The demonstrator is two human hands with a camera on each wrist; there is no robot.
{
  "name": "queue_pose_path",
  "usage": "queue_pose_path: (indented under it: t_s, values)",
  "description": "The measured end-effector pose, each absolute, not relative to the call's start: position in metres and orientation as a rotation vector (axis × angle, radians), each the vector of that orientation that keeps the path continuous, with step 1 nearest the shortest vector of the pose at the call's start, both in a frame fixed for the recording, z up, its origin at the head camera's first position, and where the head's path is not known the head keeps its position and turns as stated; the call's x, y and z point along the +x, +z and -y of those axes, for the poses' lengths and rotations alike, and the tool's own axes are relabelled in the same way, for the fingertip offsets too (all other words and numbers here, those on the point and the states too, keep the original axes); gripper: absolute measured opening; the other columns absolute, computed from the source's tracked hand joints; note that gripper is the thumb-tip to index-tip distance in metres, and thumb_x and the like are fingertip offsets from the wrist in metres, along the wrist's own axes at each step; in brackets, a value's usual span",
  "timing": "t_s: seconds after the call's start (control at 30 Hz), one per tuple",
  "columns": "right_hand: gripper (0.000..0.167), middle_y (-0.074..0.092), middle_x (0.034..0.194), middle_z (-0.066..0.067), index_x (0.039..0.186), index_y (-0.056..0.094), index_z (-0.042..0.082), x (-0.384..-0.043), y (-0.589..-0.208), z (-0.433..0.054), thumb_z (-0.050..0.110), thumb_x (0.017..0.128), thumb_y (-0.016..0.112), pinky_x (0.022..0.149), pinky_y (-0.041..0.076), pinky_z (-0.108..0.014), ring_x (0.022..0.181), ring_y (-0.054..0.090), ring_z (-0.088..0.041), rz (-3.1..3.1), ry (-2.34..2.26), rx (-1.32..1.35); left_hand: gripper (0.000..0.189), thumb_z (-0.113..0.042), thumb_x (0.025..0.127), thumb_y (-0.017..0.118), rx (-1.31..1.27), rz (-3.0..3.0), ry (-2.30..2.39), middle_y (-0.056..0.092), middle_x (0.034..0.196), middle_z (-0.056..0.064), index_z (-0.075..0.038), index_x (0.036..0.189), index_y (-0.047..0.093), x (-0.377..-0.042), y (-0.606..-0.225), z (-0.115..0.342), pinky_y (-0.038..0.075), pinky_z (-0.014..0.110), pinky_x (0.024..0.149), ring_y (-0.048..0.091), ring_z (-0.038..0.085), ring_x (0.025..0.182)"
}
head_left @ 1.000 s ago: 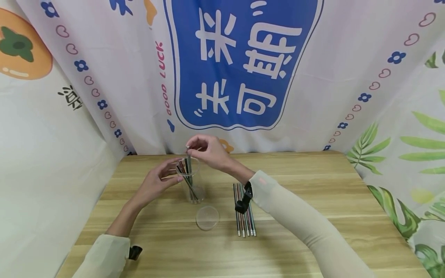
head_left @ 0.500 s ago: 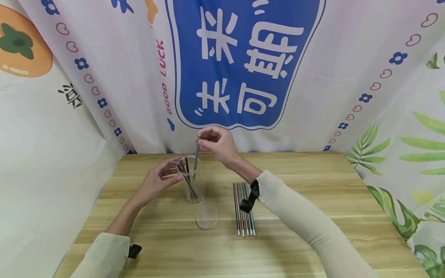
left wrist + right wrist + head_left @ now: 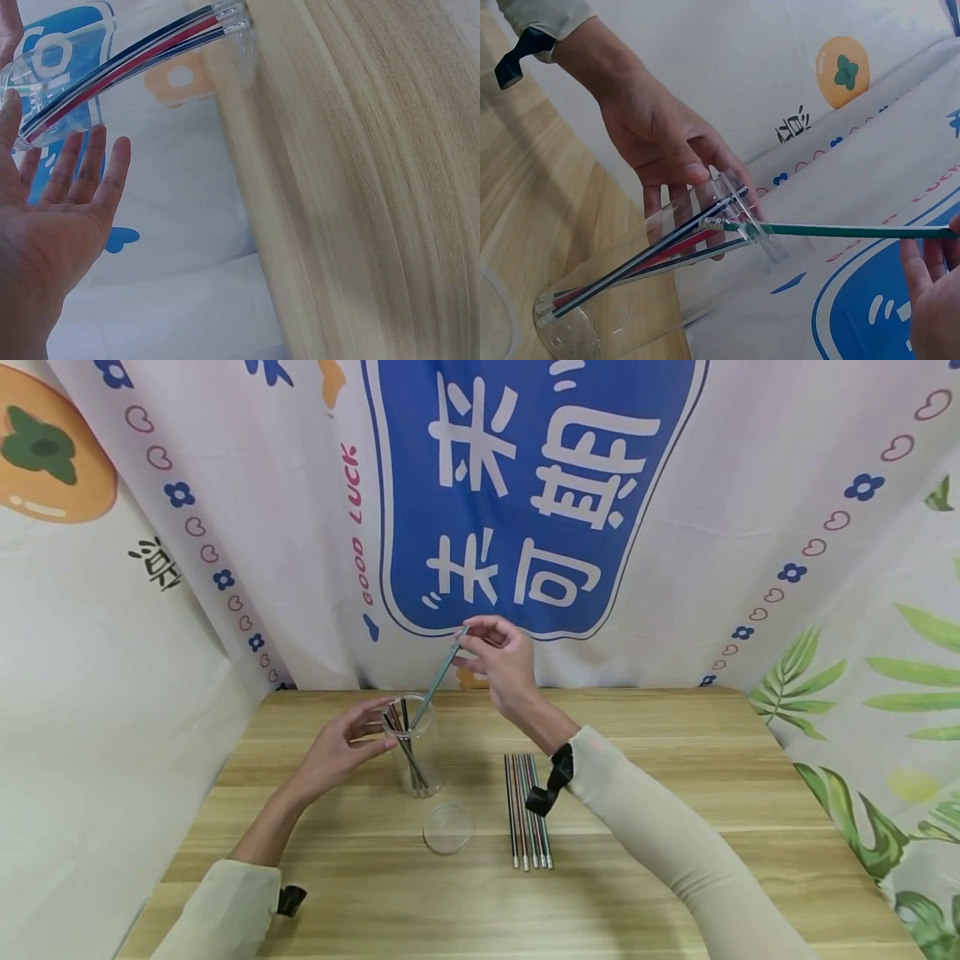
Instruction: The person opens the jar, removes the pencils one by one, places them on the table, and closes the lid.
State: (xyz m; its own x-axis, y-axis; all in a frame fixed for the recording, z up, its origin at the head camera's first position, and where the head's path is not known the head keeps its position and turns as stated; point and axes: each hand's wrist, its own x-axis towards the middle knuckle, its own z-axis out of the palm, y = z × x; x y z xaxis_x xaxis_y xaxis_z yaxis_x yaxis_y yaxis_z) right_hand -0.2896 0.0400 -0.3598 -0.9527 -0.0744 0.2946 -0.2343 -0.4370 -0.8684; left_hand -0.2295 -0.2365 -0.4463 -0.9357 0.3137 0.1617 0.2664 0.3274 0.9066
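A tall clear jar [image 3: 424,770] stands on the table, held near its rim between the thumb and fingers of my left hand [image 3: 336,750]. Inside it lean several pencils [image 3: 660,256], dark and red, with their eraser ends at the bottom. Above and right of the jar, my right hand [image 3: 506,665] pinches the upper end of a green pencil [image 3: 441,678]. That pencil slants down to the left, and its eraser end is just within the jar's mouth, as the right wrist view shows.
On the wooden table [image 3: 360,893], a round clear lid [image 3: 448,828] lies in front of the jar. To its right is a row of several pencils [image 3: 523,818], eraser ends toward me, partly under the right wrist's black camera [image 3: 551,783]. A printed cloth [image 3: 675,610] hangs behind the table.
My right hand has moved up and to the right, drawing the green pencil mostly out of the jar and tilting it. My left hand has stayed at the jar's rim.
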Motion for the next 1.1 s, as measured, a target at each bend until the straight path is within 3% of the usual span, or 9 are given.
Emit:
queue_pose_path:
  t_s: [0.2,0.43,0.7,0.8,0.97,1.03,1.1]
  values:
    - [0.012,0.073,0.098,-0.014,0.107,0.07,0.0,-0.293,-0.355,-0.049,-0.008,0.099,0.068,0.078,0.067,-0.043,0.087,0.077,-0.02,1.475,2.611,0.288,0.065,-0.013,0.098,0.079,0.581,-2.511,1.728,0.06,0.144,0.025,-0.012,0.156,0.05,-0.232,-0.448,0.236,0.058,0.028,0.099,0.06,0.045,0.131]
    - [0.012,0.074,0.11,-0.019,0.109,0.071,0.005,-0.296,-0.352,-0.064,-0.003,0.1,0.07,0.084,0.066,-0.045,0.098,0.076,-0.03,1.382,2.686,0.14,0.064,-0.014,0.098,0.078,0.584,-2.536,1.718,0.06,0.144,0.024,-0.012,0.156,0.051,-0.231,-0.449,0.236,0.057,0.028,0.1,0.06,0.044,0.131]
    - [0.015,0.075,0.106,-0.015,0.109,0.07,0.006,-0.295,-0.354,-0.082,-0.005,0.099,0.068,0.085,0.066,-0.044,0.092,0.076,-0.024,1.376,2.713,0.102,0.066,-0.018,0.099,0.078,0.547,-2.529,1.696,0.058,0.147,0.022,-0.015,0.157,0.049,-0.228,-0.446,0.236,0.058,0.034,0.102,0.059,0.044,0.133]
    - [0.016,0.075,0.106,-0.014,0.115,0.069,0.002,-0.294,-0.357,-0.09,-0.004,0.1,0.068,0.086,0.066,-0.043,0.094,0.076,-0.026,1.421,2.703,0.091,0.066,-0.017,0.099,0.078,0.551,-2.519,1.705,0.059,0.145,0.022,-0.015,0.158,0.049,-0.228,-0.446,0.236,0.058,0.031,0.101,0.059,0.044,0.133]
    - [0.034,0.078,0.102,-0.011,0.132,0.057,-0.012,-0.29,-0.361,-0.102,-0.004,0.101,0.067,0.084,0.066,-0.043,0.092,0.077,-0.024,1.486,2.685,0.089,0.065,-0.015,0.098,0.078,0.562,-2.51,1.721,0.061,0.143,0.022,-0.014,0.157,0.049,-0.228,-0.446,0.236,0.058,0.028,0.099,0.06,0.044,0.132]
    - [0.038,0.078,0.098,-0.008,0.135,0.054,-0.014,-0.289,-0.363,-0.106,-0.004,0.101,0.067,0.08,0.067,-0.041,0.088,0.077,-0.021,1.509,2.676,0.097,0.065,-0.015,0.098,0.078,0.557,-2.511,1.721,0.06,0.144,0.022,-0.014,0.157,0.05,-0.228,-0.446,0.235,0.058,0.027,0.098,0.06,0.043,0.132]
    - [0.031,0.079,0.098,-0.008,0.129,0.058,-0.012,-0.287,-0.365,-0.11,-0.005,0.1,0.067,0.078,0.067,-0.04,0.086,0.077,-0.02,1.531,2.671,0.106,0.066,-0.016,0.098,0.079,0.549,-2.514,1.719,0.059,0.145,0.023,-0.014,0.157,0.05,-0.229,-0.446,0.235,0.058,0.027,0.098,0.059,0.043,0.133]
